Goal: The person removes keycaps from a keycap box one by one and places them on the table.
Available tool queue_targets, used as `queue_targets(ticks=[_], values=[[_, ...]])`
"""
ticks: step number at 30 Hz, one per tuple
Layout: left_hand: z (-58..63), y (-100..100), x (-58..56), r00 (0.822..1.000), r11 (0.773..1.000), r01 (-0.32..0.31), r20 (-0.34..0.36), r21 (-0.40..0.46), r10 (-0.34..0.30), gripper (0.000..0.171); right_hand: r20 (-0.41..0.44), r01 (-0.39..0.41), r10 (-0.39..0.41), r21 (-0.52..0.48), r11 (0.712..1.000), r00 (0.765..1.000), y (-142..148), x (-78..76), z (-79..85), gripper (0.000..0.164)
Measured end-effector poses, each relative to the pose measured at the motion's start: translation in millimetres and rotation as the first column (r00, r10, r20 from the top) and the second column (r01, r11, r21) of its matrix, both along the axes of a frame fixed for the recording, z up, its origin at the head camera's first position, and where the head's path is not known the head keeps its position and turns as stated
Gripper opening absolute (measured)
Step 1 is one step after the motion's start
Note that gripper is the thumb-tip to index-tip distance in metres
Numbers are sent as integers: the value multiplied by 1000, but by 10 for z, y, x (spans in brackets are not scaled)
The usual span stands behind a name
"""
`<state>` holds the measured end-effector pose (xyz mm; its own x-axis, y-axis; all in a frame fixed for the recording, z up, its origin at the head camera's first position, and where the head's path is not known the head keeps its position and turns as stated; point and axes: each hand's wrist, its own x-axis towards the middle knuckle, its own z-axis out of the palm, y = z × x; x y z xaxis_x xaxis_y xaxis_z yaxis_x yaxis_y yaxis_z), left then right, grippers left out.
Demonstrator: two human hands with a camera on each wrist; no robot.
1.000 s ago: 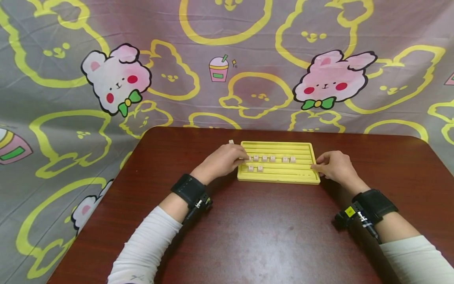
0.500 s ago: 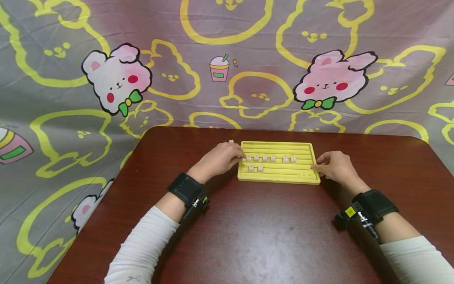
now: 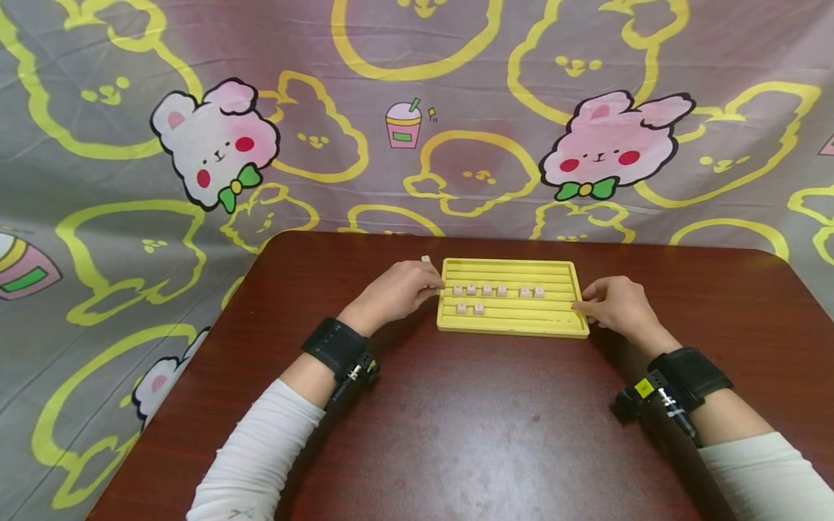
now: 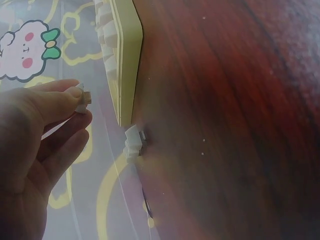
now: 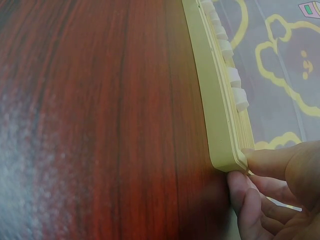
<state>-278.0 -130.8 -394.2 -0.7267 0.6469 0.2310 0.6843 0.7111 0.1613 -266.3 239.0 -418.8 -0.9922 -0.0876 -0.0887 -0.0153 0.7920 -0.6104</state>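
A yellow ridged tray lies on the table, with several off-white keycaps in two of its rows. My left hand is at the tray's left edge; in the left wrist view its thumb and finger pinch a small whitish keycap with a brownish underside. At the opposite end, my right hand grips the tray's right edge, thumb on top of the rim and fingers against the side. Beyond the left hand, a loose keycap shows near the tray's far left corner.
The dark reddish-brown wooden table extends in front of and beside the tray. Behind it hangs a grey-pink curtain with cartoon rabbits. In the left wrist view, loose white keycaps sit near the tray's corner.
My left hand has drawn back a little to the left from the tray's middle row, uncovering the leftmost keycap there. The right hand and the tray stay in place.
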Motion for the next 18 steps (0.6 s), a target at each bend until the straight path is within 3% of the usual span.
queue_targets(ticks=[18], values=[[-37,-86,13,1000,1000,-28,8,-2,28,18,8,10,-10,5,1000,1000,-6,-14,-1,36]])
